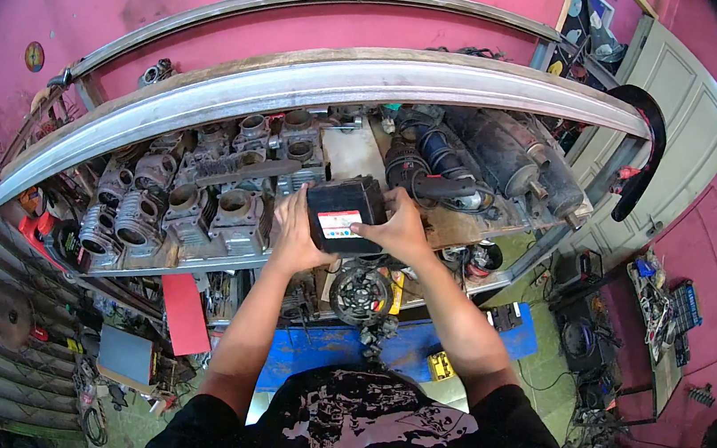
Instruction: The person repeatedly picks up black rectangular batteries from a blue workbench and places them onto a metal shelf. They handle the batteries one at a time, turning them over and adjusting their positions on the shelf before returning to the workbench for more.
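The left hand (293,232) and right hand (404,230) are clasped around opposite sides of a black battery (339,197) at the counter's (456,229) front edge, probably because no handle is offered by its smooth, boxy plastic case; whether it is also supported beneath cannot be told. Finned metal cylinder blocks (239,212) and rounded, grimy mufflers (505,160) are grouped apart, seemingly by kind.

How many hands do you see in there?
2: the left hand is on the left side of the black box, and the right hand is on its right side.
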`<state>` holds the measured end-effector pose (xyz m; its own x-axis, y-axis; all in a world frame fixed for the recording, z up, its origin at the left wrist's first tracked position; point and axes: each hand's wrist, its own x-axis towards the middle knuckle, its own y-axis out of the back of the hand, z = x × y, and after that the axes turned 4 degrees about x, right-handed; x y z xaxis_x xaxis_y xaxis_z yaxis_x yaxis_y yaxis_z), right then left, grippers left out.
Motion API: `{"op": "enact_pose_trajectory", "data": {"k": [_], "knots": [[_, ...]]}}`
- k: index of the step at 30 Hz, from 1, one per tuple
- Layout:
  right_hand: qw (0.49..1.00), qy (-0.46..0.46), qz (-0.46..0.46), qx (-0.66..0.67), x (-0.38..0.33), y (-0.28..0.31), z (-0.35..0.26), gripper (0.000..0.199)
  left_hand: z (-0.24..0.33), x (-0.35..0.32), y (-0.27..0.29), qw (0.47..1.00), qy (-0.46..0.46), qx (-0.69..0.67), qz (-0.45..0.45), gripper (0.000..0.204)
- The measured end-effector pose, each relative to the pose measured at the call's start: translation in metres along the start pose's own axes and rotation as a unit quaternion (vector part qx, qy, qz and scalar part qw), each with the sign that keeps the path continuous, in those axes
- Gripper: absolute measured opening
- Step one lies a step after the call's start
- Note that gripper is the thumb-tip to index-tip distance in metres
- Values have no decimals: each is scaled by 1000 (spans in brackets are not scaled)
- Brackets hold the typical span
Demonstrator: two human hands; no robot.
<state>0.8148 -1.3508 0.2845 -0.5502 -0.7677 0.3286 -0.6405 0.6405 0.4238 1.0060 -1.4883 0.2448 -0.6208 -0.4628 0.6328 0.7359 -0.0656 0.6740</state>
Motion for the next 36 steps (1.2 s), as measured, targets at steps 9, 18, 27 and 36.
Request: {"op": "enact_pose_trajectory", "data": {"k": [9,18,27,36], "knots": [[932,73,300,-188,-9,-48,-23,68,26,33,-31,998,-47,12,29,131],[947,107,188,-236,-30,15,1,46,42,56,-13,999,-21,-2,-25,136],[909,-8,95,-406,-42,21,67,29,41,55,-12,998,8,0,-68,144],[896,197,225,-327,-7,-25,-16,57,37,54,-18,999,-15,-11,-46,133]]}}
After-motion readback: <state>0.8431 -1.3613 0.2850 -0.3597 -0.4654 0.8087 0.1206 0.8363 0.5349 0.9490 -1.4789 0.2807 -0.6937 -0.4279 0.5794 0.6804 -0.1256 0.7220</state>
